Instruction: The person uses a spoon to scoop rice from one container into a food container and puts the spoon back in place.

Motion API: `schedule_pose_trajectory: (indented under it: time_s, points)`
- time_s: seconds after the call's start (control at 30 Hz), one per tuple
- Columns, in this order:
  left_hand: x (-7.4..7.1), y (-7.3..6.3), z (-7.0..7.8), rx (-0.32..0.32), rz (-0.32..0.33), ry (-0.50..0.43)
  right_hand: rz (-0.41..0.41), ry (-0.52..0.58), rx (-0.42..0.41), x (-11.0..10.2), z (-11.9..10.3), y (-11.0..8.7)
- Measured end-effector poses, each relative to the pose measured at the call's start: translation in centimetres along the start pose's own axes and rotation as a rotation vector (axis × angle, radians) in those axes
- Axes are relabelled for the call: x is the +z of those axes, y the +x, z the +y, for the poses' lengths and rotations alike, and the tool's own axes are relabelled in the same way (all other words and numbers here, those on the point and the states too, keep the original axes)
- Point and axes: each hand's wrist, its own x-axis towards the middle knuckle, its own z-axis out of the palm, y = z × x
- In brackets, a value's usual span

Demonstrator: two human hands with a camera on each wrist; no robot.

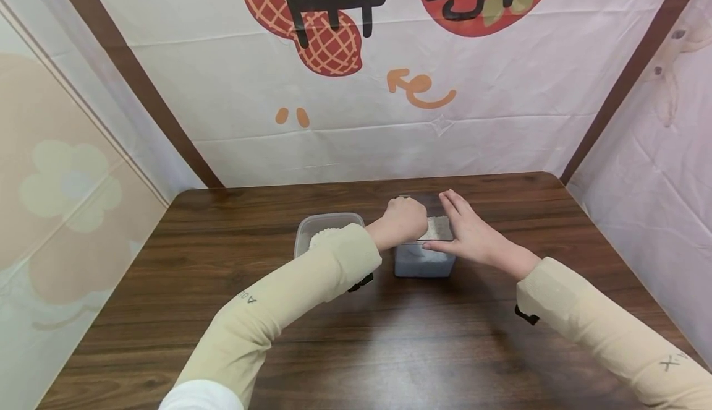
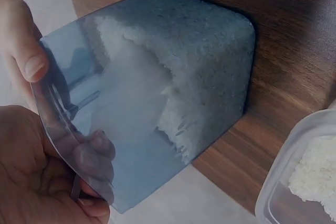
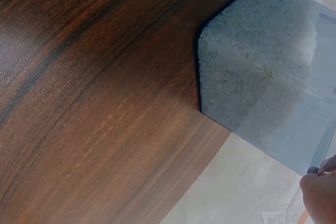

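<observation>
A blue translucent bin [image 1: 425, 263] of white rice [image 2: 215, 56] stands on the table. Over its open top, my left hand [image 1: 402, 219] is curled in a fist around a thin handle [image 2: 76, 187]. A pale scoop-like shape [image 2: 134, 80] shows dimly through the wall, against the rice. My right hand [image 1: 478, 235] rests at the bin's right side, its fingers fairly straight at the far edge and its thumb on the near rim. In the left wrist view, that thumb touches the bin near its rim.
To the left of the bin stands a clear plastic tub [image 1: 301, 243] with white rice [image 1: 324, 235] in it, partly hidden by my left sleeve. The brown wooden table [image 1: 389, 348] ends at a printed cloth backdrop [image 1: 233, 144].
</observation>
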Motion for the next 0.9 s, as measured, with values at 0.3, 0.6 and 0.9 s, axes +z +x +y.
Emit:
schedule_pose_trajectory:
  time_s: [0.3, 0.6, 0.9]
  points:
    - [0.1, -0.1, 0.6, 0.043, 0.032, 0.079, 0.000, -0.010, -0.012, 0.0, 0.2, 0.0]
    - [0.0, -0.2, 0.7, 0.028, 0.024, 0.059, -0.005, -0.006, 0.003, 0.0, 0.3, 0.0]
    - [-0.2, -0.4, 0.4, 0.047, 0.034, 0.029, -0.002, -0.006, -0.010, 0.1, 0.3, 0.0]
